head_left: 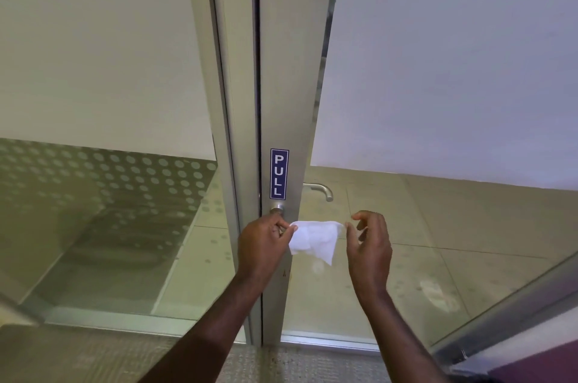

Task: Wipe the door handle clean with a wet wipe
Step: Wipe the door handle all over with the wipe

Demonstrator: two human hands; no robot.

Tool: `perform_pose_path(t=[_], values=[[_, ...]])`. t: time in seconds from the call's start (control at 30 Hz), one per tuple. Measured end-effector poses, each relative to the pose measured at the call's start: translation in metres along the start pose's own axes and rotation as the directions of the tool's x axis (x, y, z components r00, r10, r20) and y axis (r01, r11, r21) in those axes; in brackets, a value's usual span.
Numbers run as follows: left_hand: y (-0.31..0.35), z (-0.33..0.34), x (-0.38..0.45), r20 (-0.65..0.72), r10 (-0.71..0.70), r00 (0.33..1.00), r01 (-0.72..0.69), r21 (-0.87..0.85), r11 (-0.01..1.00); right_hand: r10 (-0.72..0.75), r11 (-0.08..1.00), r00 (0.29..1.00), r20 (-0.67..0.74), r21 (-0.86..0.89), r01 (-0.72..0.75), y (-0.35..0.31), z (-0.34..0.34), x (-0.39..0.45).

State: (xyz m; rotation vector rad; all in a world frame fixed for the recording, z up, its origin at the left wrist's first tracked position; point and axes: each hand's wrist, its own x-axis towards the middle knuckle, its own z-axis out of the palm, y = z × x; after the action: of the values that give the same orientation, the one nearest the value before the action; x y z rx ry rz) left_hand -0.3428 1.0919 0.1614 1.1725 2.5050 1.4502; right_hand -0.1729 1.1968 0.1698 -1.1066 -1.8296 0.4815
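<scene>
The left hand (262,237) and right hand (369,240) each pinch a top corner of the wet wipe (314,239), stretched between them, lower edge hanging free. At eleven o'clock from the wipe, just apart, sits the door handle (277,208); above it, the PULL sign (279,174) on the frame edge.

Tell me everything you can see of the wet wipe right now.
The wet wipe is a small white sheet, thin and crumpled, with faint folds. It is stretched sideways in the air between both hands: the left hand pinches its left corner, the right hand its right corner. Its lower edge hangs loose to a point. It sits in front of the door frame, just below the metal handle, not touching it.
</scene>
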Motion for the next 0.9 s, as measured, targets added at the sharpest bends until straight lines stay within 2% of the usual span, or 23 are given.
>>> perform_pose_path(t=[0.07, 0.13, 0.27, 0.53, 0.6, 0.7, 0.77, 0.9], values=[[-0.004, 0.001, 0.002, 0.002, 0.01, 1.0, -0.01, 0.021, 1.0, -0.256, 0.966, 0.963, 0.083, -0.011, 0.257, 0.001, 0.002, -0.01], [-0.006, 0.001, 0.001, 0.009, 0.027, 1.0, -0.027, 0.035, 0.999, -0.414, 0.898, 0.886, 0.209, -0.064, 0.435, 0.001, 0.008, -0.013], [-0.013, -0.005, 0.0, 0.029, 0.046, 0.999, -0.046, 0.002, 0.999, -0.464, 0.837, 0.819, 0.338, -0.135, 0.53, -0.001, 0.013, -0.007], [-0.04, -0.028, -0.007, -0.02, 0.113, 0.993, -0.114, -0.044, 0.993, -0.367, 0.872, 0.812, 0.455, -0.136, 0.47, -0.023, 0.024, -0.005], [-0.049, -0.033, -0.011, -0.039, 0.111, 0.993, -0.112, -0.036, 0.993, -0.281, 0.886, 0.808, 0.518, -0.183, 0.425, -0.03, 0.025, -0.002], [-0.062, -0.042, -0.013, -0.073, 0.147, 0.986, -0.149, -0.022, 0.989, -0.095, 0.904, 0.757, 0.647, -0.262, 0.337, -0.06, 0.039, -0.003], [-0.068, -0.044, -0.011, -0.09, 0.188, 0.978, -0.19, -0.014, 0.982, -0.011, 0.904, 0.778, 0.628, -0.326, 0.276, -0.088, 0.057, -0.008], [-0.072, -0.04, -0.006, -0.079, 0.218, 0.973, -0.221, -0.031, 0.975, 0.103, 0.914, 0.878, 0.467, -0.393, 0.101, -0.126, 0.08, -0.013]])
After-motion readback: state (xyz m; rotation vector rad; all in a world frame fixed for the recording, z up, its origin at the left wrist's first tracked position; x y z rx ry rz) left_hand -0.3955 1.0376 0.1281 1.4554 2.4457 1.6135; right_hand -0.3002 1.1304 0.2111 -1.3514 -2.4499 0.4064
